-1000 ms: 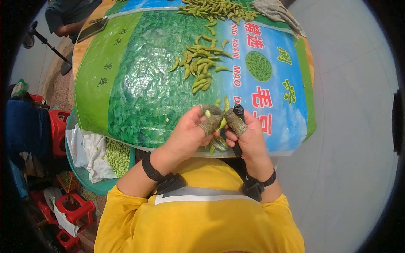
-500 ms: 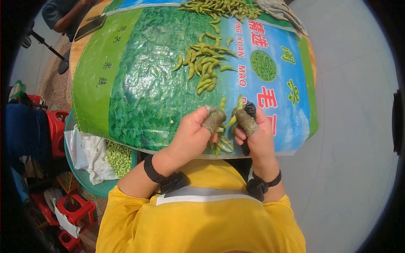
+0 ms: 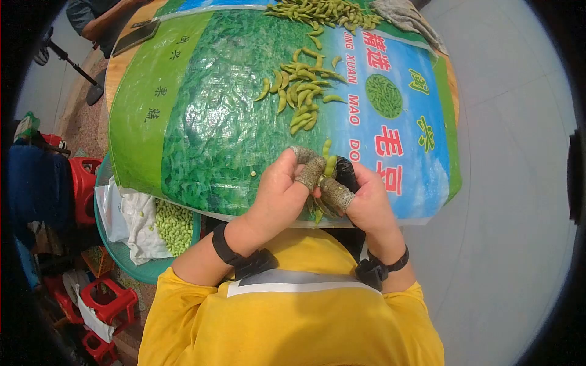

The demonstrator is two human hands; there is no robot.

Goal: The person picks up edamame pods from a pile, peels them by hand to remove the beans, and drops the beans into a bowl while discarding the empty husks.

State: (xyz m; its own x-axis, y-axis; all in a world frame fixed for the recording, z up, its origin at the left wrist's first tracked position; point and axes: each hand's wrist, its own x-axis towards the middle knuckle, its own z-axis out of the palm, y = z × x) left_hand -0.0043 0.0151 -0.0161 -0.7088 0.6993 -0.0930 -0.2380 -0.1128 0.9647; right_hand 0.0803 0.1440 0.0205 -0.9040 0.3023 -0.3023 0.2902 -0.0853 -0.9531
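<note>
My left hand [image 3: 278,195] and my right hand [image 3: 360,198] meet at the near edge of the table, both pinching one green edamame pod [image 3: 330,165] between taped fingertips. Rough grey tape wraps my thumbs and forefingers. Empty pod shells [image 3: 317,210] lie just under my hands. A loose pile of edamame pods [image 3: 299,91] lies farther out on the printed green and blue sack [image 3: 201,122] that covers the table. A bigger heap of pods [image 3: 320,12] sits at the far edge.
A teal basin [image 3: 131,262] lined with white plastic holds shelled beans [image 3: 174,226] below the table at my left. Red stools [image 3: 101,302] stand near it. Another person's arm [image 3: 101,24] and a phone [image 3: 131,38] are at the far left. A grey cloth [image 3: 406,18] lies far right.
My hands have closed together again around the pod; my right thumb has dropped lower and the pod now stands upright between the fingertips.
</note>
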